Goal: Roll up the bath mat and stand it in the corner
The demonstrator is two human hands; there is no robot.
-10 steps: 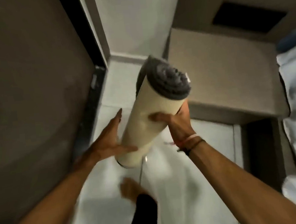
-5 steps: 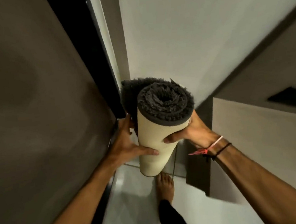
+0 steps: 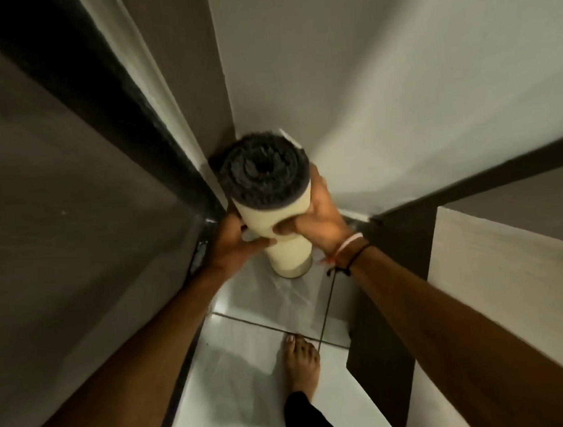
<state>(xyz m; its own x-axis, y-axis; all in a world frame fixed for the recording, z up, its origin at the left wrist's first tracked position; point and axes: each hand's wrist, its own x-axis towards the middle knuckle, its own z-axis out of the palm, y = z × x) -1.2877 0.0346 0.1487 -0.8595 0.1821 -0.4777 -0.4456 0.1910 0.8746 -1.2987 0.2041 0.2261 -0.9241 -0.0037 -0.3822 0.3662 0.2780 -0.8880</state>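
- Down it goes since half a second back: the mat [image 3: 274, 210], then held up off the floor [image 3: 252, 353], now stands upright with its lower end on the tiles, right in the corner [image 3: 230, 128] where the two pale walls meet.
- Left fingers [image 3: 259, 244] are curled round the roll's lower left side, thumb pressed flat across the cream backing.
- Right fingers [image 3: 316, 182] wrap the far right side of the roll, thumb squeezing in on the front, just above the left thumb and all but touching it.
- So both are clamped on it: left hand [image 3: 233, 242] low, right hand [image 3: 322, 218] a touch higher, palms facing each other across the roll.
- Mat itself: cream backing outside, dark grey pile coiled in a spiral at the top end, which faces the camera.
- Thread bands [image 3: 347, 251], one pale, one dark and a red strand, sit on the right wrist.
- Both bare forearms reach in from the bottom edge.
- One bare foot [image 3: 301, 366] with a black trouser leg stands on the white tiles, well back from the roll.
- Dark door frame [image 3: 131, 100] runs along the left; a beige cabinet [image 3: 509, 311] fills the right side.
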